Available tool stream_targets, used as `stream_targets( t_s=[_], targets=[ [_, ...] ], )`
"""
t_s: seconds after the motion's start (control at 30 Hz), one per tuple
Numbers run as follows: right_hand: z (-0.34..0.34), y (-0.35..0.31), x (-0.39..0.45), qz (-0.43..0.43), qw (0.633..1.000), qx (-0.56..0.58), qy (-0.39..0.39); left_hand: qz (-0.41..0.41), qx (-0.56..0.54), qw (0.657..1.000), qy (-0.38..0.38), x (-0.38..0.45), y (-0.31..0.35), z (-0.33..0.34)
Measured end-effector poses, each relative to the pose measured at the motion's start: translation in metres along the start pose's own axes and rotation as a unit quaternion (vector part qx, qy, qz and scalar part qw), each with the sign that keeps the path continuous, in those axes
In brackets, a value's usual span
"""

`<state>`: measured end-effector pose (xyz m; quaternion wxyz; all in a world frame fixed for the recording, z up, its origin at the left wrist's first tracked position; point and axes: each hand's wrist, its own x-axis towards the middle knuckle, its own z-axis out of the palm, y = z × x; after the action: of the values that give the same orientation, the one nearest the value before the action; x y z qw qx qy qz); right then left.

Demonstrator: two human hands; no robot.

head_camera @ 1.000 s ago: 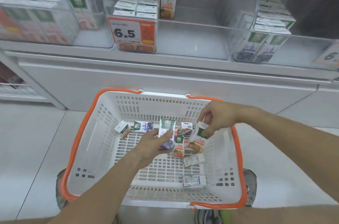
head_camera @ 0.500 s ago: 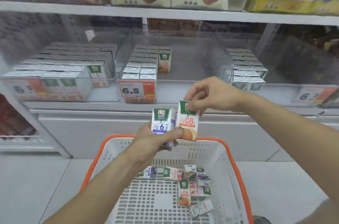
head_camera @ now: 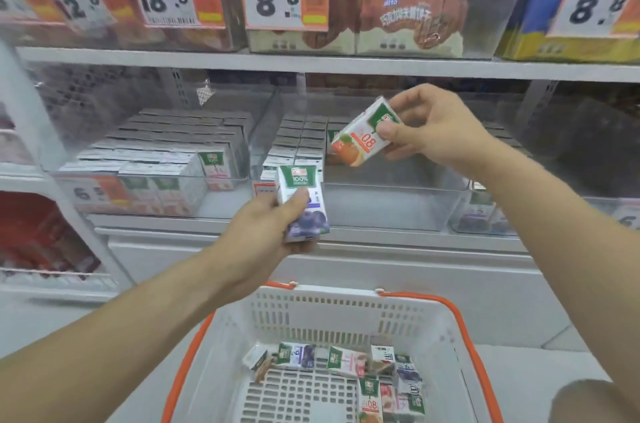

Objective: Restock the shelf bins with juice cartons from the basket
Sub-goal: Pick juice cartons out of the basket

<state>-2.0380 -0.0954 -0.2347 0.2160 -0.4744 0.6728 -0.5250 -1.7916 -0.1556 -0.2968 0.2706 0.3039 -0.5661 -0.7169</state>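
Note:
My left hand (head_camera: 266, 225) grips an upright blueberry juice carton (head_camera: 304, 204) in front of the shelf edge. My right hand (head_camera: 429, 128) pinches an orange juice carton (head_camera: 360, 138), tilted on its side, above the middle clear bin (head_camera: 381, 194). That bin holds rows of orange cartons (head_camera: 298, 142) at its left and back. The white basket with an orange rim (head_camera: 346, 315) stands below, with several loose cartons (head_camera: 346, 360) in it.
A left clear bin (head_camera: 156, 159) is packed with cartons. A right bin (head_camera: 485, 215) holds blueberry cartons. The upper shelf (head_camera: 311, 64) carries boxed goods behind price tags. A knee (head_camera: 595, 402) shows at bottom right.
Both hands lifted their cartons out of the basket and up to the shelf. The right hand's orange carton has risen and tipped sideways over the middle bin.

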Motion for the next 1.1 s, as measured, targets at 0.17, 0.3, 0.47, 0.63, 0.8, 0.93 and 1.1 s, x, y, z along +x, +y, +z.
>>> stream_targets(
  t_s=[0.17,0.3,0.47,0.63,0.8,0.93,1.1],
  targets=[
    [0.028,0.033,0.049,0.009,0.984,-0.141,0.111,0.009,-0.035,0.999,0.013,0.012,-0.001,0.007],
    [0.057,0.061,0.097,0.058,0.977,-0.184,0.088,0.008,-0.052,0.998,0.041,0.023,-0.009,0.006],
    [0.079,0.075,0.136,0.084,0.95,-0.297,0.052,0.012,-0.078,0.997,0.023,0.029,-0.011,-0.003],
    [0.092,0.09,0.145,0.097,0.937,-0.329,0.072,0.024,-0.078,0.997,0.011,0.032,-0.009,-0.006],
    [0.083,0.087,0.137,0.111,0.941,-0.317,0.044,0.031,-0.077,0.997,-0.006,0.032,-0.007,-0.001],
    [0.056,0.055,0.097,0.072,0.968,-0.239,-0.013,0.035,-0.065,0.997,-0.01,0.032,-0.006,0.003],
    [0.023,0.01,0.017,0.141,0.95,0.024,-0.277,0.062,0.046,0.997,-0.022,0.033,-0.005,0.016]
  ],
)
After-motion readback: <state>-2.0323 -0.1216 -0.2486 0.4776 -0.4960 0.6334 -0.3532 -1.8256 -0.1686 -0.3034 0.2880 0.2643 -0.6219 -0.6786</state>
